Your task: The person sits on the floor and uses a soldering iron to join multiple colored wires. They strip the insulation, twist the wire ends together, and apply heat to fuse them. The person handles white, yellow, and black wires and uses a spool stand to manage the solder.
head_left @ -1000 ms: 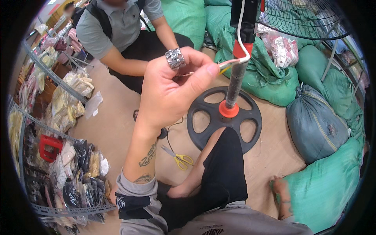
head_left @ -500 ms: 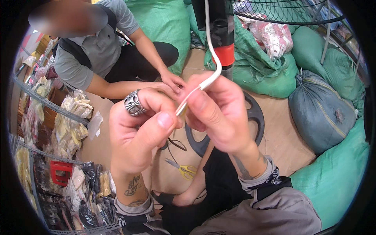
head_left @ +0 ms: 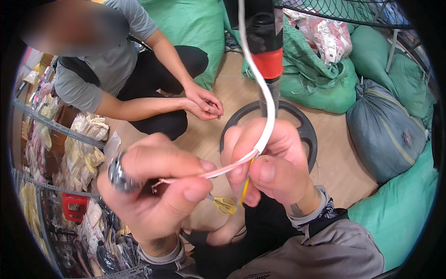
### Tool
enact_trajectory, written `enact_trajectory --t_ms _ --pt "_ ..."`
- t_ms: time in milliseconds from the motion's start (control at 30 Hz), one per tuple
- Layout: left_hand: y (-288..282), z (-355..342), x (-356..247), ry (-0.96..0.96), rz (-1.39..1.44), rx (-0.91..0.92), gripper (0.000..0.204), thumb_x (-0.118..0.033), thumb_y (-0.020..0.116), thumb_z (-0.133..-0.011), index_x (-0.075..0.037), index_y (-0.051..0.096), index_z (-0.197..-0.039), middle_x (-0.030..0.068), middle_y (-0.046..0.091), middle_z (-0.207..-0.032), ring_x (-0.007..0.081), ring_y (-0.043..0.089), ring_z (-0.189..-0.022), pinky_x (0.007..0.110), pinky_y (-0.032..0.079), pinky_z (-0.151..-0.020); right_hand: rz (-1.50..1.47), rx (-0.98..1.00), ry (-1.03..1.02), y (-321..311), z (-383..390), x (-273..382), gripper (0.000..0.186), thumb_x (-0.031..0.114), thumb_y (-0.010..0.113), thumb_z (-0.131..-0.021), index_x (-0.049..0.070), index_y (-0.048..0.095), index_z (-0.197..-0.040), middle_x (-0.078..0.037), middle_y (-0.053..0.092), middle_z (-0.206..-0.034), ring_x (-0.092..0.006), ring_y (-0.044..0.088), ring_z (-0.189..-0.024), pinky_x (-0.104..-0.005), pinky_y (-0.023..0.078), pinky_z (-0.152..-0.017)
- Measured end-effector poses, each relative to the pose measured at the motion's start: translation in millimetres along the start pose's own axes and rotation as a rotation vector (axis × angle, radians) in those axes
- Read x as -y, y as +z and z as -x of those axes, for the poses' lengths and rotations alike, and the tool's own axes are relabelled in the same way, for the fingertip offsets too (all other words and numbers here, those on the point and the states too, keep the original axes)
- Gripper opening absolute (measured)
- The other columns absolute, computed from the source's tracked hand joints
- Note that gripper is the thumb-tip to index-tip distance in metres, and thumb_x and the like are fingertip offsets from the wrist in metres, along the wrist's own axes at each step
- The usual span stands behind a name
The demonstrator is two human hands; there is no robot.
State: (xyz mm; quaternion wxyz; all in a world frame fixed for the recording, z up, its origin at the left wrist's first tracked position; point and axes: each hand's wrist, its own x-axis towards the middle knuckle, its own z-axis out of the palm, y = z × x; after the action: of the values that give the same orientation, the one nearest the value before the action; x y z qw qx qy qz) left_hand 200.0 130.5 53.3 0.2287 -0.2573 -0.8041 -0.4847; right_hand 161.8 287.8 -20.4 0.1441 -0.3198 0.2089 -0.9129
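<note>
A white electrical cable (head_left: 266, 93) comes down from the top of the view. My right hand (head_left: 283, 162) pinches it near the end of its outer sheath, where thin inner wires fan out. The thumb and index finger of my left hand (head_left: 153, 186), which wears a wide metal ring, are closed on a pinkish-white wire (head_left: 232, 166) running to the left. Frayed strands (head_left: 160, 182) show at that wire's tip. A yellow wire (head_left: 244, 188) hangs below my right fingers, with a greyish strand beside it.
A squatting person (head_left: 107, 79) in a grey shirt faces me, hands together. Yellow-handled scissors (head_left: 224, 205) lie on the floor. A black pole with a red band (head_left: 268, 64) rises from a round base (head_left: 309, 125). Green sacks (head_left: 320, 95) are at right; racks of bagged goods (head_left: 86, 144) at left.
My hands have moved apart and a little lower, with the inner wires now spread between them. The yellow wire now hangs separately. The other person's hands have come into fuller view.
</note>
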Motion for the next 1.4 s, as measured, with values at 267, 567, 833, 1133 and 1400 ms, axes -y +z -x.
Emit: enact_trajectory --t_ms 267,567,833,1133,1400 --pt "4.2 6.9 -10.6 0.223 -0.224 -0.063 0.031 -0.033 0.07 -0.093 -0.003 0.063 -0.091 0.0005 0.056 -0.063 0.0093 0.047 -0.06 0.022 0.033 -0.056 -0.392 0.203 0.209 0.0 9.8 7.1 0.026 0.017 0.057 -0.097 -0.008 0.063 -0.103 -0.019 0.069 -0.075 -0.0198 0.065 -0.049 -0.0264 0.051 -0.043" --pt "-3.3 14.9 -10.4 0.259 -0.217 -0.076 0.028 -0.029 0.067 -0.095 -0.002 0.062 -0.097 0.0045 0.056 -0.074 0.0108 0.049 -0.061 0.022 0.035 -0.054 -0.567 0.268 0.191 18.0 14.7 0.4 0.028 0.014 0.055 -0.095 -0.013 0.06 -0.1 -0.023 0.067 -0.074 -0.025 0.064 -0.047 -0.0298 0.052 -0.04" --pt "-9.3 19.6 -9.8 0.287 -0.201 -0.062 0.023 -0.024 0.067 -0.095 -0.002 0.063 -0.1 0.0051 0.056 -0.076 0.0105 0.049 -0.064 0.021 0.034 -0.055 -0.791 0.302 0.13 29.4 17.2 -18.6 0.026 0.013 0.049 -0.099 -0.011 0.051 -0.11 -0.026 0.062 -0.08 -0.0286 0.065 -0.048 -0.0303 0.054 -0.038" --pt "-11.7 20.8 -11.6 0.317 -0.201 -0.086 0.017 -0.016 0.066 -0.096 -0.001 0.063 -0.101 0.006 0.056 -0.079 0.01 0.048 -0.066 0.021 0.034 -0.059 -0.93 0.449 0.107 41.0 12.7 -27.3 0.025 0.018 0.046 -0.103 -0.007 0.051 -0.102 -0.018 0.055 -0.073 -0.0199 0.054 -0.041 -0.0275 0.046 -0.032" --pt "-12.0 26.5 -20.0 0.195 -0.128 -0.124 0.017 -0.016 0.066 -0.096 0.0 0.062 -0.099 0.0061 0.056 -0.083 0.0089 0.049 -0.068 0.02 0.036 -0.06 -0.954 0.397 0.149 49.5 17.9 -24.3 0.024 0.021 0.052 -0.103 -0.003 0.052 -0.099 -0.011 0.053 -0.07 -0.015 0.05 -0.044 -0.0243 0.042 -0.033"
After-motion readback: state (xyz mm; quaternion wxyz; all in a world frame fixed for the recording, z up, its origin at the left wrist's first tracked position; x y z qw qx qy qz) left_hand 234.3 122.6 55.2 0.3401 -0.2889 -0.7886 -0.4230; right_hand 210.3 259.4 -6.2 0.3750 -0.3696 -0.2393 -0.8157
